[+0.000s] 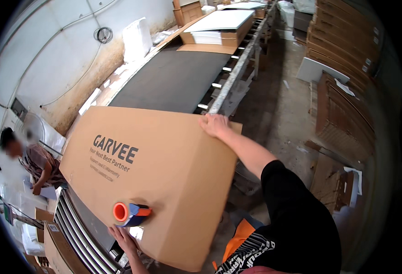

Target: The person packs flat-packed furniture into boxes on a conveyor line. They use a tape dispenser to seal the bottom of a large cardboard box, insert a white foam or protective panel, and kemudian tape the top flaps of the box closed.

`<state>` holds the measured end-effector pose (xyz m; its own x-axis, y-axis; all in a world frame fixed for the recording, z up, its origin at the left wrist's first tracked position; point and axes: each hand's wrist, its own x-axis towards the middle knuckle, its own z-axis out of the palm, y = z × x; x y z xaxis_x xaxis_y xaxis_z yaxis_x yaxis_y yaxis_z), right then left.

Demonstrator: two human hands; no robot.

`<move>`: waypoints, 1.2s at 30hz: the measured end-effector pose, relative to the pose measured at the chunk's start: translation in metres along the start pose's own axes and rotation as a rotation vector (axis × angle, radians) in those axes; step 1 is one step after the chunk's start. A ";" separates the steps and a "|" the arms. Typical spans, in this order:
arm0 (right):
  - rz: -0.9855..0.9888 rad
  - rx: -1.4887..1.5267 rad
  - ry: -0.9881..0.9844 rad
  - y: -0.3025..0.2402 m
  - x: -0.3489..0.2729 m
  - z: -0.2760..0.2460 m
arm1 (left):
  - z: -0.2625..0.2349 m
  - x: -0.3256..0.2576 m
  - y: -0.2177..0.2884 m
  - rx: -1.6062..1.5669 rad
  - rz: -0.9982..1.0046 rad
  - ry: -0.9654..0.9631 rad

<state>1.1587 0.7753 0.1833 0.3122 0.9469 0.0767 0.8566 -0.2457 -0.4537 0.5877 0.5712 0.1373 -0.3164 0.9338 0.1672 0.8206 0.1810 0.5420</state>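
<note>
A large closed cardboard box point(173, 173) with dark print lies flat before me, slightly askew. My right hand point(216, 125) is closed over its far right edge, fingers curled and partly hidden. At the near left edge, my left hand point(124, 239) touches the box with its fingers stretched out. A tape dispenser point(139, 215) with an orange hub and blue body rests on the box just beyond my left hand. Beside those fingers, a small shiny white patch point(136, 233) shows on the cardboard.
The dark conveyor belt point(164, 80) runs ahead, carrying an open carton with white panels point(219, 27). Metal rollers point(80, 228) lie to the left, where a co-worker point(39, 162) holds something pale. Stacked flat cartons point(342, 41) stand right of the aisle.
</note>
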 end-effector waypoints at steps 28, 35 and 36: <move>0.351 0.472 0.041 0.123 -0.093 0.043 | 0.087 -0.055 0.250 0.614 0.680 -0.062; 0.710 1.793 -0.344 0.029 -0.085 0.010 | 0.082 -0.050 0.257 0.419 0.613 -0.172; 0.790 1.528 -0.150 -0.014 -0.070 -0.013 | 0.087 -0.041 0.263 0.399 0.622 -0.291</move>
<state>1.1302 0.7096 0.1958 0.3174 0.7351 -0.5991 -0.6349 -0.3046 -0.7101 0.8584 0.6073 0.2012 0.3479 0.9332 0.0902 0.9320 -0.3547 0.0747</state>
